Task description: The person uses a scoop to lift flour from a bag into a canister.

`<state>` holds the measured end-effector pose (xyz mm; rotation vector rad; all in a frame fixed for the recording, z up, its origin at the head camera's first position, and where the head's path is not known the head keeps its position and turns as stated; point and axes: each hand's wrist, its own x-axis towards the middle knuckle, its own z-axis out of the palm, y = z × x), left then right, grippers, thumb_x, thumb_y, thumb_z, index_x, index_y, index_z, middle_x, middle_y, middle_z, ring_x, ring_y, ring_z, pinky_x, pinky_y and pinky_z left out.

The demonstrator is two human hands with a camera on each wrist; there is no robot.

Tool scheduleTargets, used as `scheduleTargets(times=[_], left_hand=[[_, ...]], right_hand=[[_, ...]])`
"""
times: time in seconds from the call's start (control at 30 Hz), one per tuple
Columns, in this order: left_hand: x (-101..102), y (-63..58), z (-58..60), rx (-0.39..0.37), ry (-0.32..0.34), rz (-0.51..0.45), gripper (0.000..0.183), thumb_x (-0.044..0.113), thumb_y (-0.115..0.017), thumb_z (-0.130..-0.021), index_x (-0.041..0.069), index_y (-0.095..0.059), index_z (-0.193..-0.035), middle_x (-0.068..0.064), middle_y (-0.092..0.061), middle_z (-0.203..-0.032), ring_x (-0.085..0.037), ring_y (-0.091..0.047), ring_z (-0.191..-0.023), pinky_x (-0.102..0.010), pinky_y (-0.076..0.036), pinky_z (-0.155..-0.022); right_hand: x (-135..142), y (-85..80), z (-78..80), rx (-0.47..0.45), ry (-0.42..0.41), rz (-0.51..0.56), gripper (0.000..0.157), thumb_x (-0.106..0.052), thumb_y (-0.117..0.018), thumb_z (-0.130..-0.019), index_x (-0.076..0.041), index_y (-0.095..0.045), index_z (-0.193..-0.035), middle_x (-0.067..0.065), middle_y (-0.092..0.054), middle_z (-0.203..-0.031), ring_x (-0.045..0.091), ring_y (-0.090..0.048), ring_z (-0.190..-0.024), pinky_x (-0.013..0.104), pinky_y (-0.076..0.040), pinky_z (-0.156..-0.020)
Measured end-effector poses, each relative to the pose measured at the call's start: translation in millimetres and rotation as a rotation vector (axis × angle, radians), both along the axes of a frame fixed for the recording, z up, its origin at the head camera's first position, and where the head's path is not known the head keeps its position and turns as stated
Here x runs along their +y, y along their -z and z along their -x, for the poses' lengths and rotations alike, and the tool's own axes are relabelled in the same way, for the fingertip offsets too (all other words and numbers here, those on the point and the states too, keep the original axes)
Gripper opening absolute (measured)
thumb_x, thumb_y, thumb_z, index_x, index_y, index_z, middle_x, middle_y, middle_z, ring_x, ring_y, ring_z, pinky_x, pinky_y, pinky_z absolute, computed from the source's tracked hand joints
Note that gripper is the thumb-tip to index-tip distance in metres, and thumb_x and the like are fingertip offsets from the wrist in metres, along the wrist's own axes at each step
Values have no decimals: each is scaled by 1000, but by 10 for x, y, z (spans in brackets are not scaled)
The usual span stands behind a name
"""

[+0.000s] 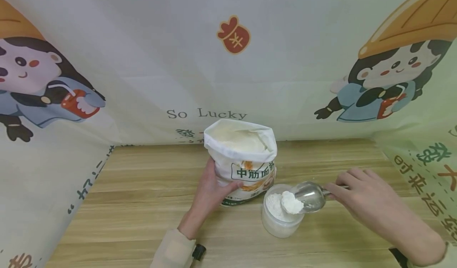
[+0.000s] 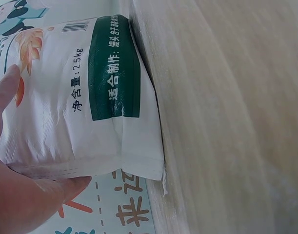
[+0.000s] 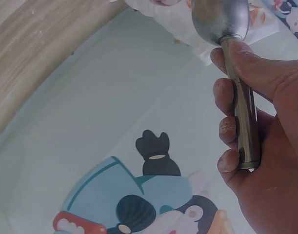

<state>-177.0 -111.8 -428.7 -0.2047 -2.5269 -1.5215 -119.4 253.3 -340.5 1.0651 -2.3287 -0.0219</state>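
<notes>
An open white paper bag of flour (image 1: 246,180) stands on the table with its top folded outward, pale flour showing inside. My left hand (image 1: 214,184) grips its left side, thumb across the front; the left wrist view shows the green label and lower edge of the flour bag (image 2: 51,131). In my right hand (image 1: 367,196) is a metal scoop (image 1: 310,196), its handle wrapped by curled fingers, as the right wrist view shows (image 3: 244,117). White flour (image 1: 292,203) heaps at the scoop's tip, over a clear round tub (image 1: 280,228) partly filled with flour.
Wood-grain table (image 1: 135,204) extends to both sides of the bag and tub. A printed cloth (image 1: 160,61) with cartoon figures and lettering hangs behind and along both sides. The tub stands close to the bag's lower right.
</notes>
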Motion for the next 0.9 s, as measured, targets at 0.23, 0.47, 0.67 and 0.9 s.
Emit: scheduleTargets(times=[0.23, 0.47, 0.67, 0.9], left_hand=[[1, -3, 4, -4, -1, 9, 106, 25, -95, -73, 10, -32, -157, -16, -51, -148, -35, -48, -139, -54, -37, -118], [-1, -2, 1, -4, 1, 8, 105, 24, -95, -73, 10, -32, -157, -16, -52, -147, -35, -49, -138, -54, -37, -118], [-1, -1, -1, -6, 0, 15, 105, 24, -95, -73, 9, -33, -156, -17, -52, -147, -36, -49, -137, -54, -37, -118], [0, 1, 4, -9, 1, 3, 105, 22, -95, -73, 10, -33, -156, -16, -52, -148, -35, -49, -138, -54, -36, -119]], right_hand=[[-29, -50, -17, -2, -9, -33, 39, -33, -44, -100, -14, -78, -104, -1, -63, -86, 24, -57, -83, 38, -47, -62], [-48, -72, -24, 10, -7, -28, 48, -36, -35, -105, -14, -78, -107, 1, -62, -88, 27, -56, -85, 40, -48, -63], [-36, -77, -40, 15, 14, 2, 45, -35, -37, -104, -16, -78, -105, 1, -63, -89, 27, -55, -85, 40, -46, -63], [-22, -81, -36, 29, 19, 61, 67, -46, -19, -113, -15, -78, -101, 2, -65, -87, 27, -57, -82, 42, -49, -62]])
